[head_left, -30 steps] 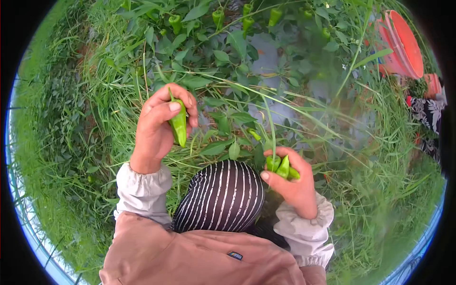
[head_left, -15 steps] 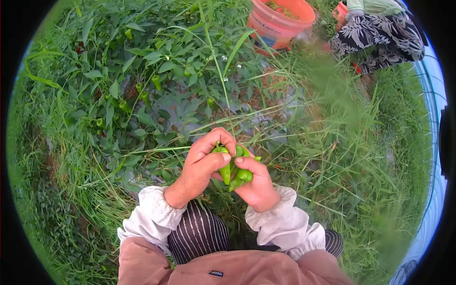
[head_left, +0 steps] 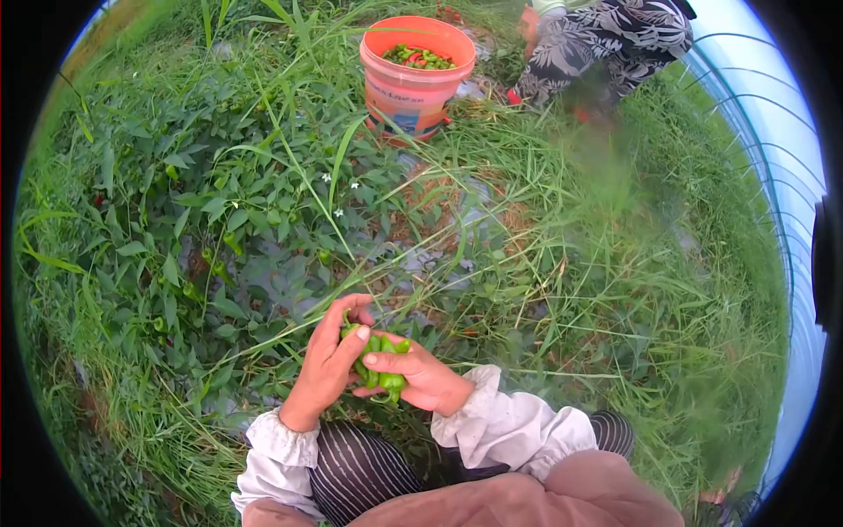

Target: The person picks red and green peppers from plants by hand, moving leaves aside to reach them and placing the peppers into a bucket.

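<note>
Several green peppers point(head_left: 392, 383) are bunched between my two hands, low in the middle of the head view. My right hand point(head_left: 428, 379) is closed around them from the right, its thumb lying across the top. From the left, my left hand point(head_left: 323, 371) cups the same bunch, thumb against the peppers and fingers curled at their upper end. Parts of the peppers are covered by my fingers. Ahead and to the left, pepper plants point(head_left: 255, 198) carry more green peppers and a few small white flowers.
An orange-red bucket point(head_left: 413, 98) with green and red peppers inside stands ahead. Beyond it, at the upper right, another person in patterned trousers point(head_left: 606, 48) is bent low. Long grass point(head_left: 562, 272) covers the ground. A translucent sheet wall with ribs point(head_left: 746, 88) runs along the right.
My view has tilted up and turned right, so the bucket and its contents show more fully. My hands still hold the peppers, with the left hand's fingers slightly looser.
</note>
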{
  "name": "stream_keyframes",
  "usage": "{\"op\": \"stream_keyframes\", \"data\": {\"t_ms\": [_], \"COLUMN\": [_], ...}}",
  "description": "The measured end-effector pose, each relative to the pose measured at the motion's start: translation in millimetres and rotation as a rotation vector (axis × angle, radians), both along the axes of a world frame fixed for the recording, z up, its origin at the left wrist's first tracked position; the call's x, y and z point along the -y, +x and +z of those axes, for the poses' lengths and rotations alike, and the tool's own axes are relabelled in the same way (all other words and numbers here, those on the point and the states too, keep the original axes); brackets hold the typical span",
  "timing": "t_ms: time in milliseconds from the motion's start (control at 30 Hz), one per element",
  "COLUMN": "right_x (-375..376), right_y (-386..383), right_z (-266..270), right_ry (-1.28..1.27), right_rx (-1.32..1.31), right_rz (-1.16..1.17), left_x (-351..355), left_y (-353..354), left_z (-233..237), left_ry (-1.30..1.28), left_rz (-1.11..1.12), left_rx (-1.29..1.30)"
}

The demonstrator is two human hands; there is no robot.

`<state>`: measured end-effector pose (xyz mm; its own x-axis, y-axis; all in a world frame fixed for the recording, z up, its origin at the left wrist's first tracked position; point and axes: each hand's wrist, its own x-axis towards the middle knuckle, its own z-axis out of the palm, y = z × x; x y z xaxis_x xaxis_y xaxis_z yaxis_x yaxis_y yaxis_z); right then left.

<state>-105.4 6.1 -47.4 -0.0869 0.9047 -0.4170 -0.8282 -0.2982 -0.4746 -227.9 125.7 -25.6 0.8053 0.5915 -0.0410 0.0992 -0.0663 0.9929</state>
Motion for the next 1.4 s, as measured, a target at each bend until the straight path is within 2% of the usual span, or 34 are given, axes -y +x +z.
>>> {"op": "stream_keyframes", "data": {"t_ms": [67,133,200,233,267,333,533,633,733,800,900,1200,1400], "right_x": [-2.8,-3.6,-4.9,-5.2,-5.3,-6.4,-4.3,-0.9,4.3,4.5,4.2,1.6,5.8], "right_y": [-0.5,3.0,0.0,-0.5,0.9,1.0,13.0,8.3,5.3,1.9,0.8,-0.2,-7.6], "right_z": [-5.1,-10.1,-12.4,-5.5,-16.0,-21.7,-16.8,-11.5,-39.5,-41.5,-38.7,-30.3,-24.0], "right_ry": [0.010,0.021,0.041,0.018,0.030,0.063,0.042,-0.023,-0.048,-0.051,-0.038,-0.069,-0.039], "right_rx": [-0.004,-0.019,0.003,0.009,-0.002,-0.036,-0.017,-0.021,-0.111,-0.145,-0.186,-0.267,-0.336], "right_rz": [0.010,-0.003,-0.050,-0.064,-0.038,-0.047,-0.004,-0.087,-0.091,-0.092,-0.071,-0.067,-0.076], "left_x": [5.5,3.7,7.6,2.5,0.2,2.5,-1.4,-3.9,-3.4,-0.9,-1.7,-6.3,-2.9], "left_y": [1.6,1.5,0.6,0.8,0.7,5.2,18.8,16.4,16.3,12.9,10.0,8.9,5.0], "left_z": [7.5,-0.5,12.5,1.6,-8.8,1.0,-12.0,-20.2,-18.4,-19.4,-9.4,-23.4,-13.4], "left_ry": [-0.154,-0.096,-0.265,-0.168,-0.200,-0.254,-0.092,-0.108,-0.124,-0.334,-0.463,-0.544,-0.579], "left_rz": [0.017,-0.014,0.032,-0.013,-0.003,0.004,-0.062,-0.102,-0.152,-0.106,-0.046,-0.074,-0.045], "left_rx": [0.035,0.075,0.020,0.073,0.092,0.086,0.142,0.146,0.136,0.099,0.107,0.149,0.172]}}
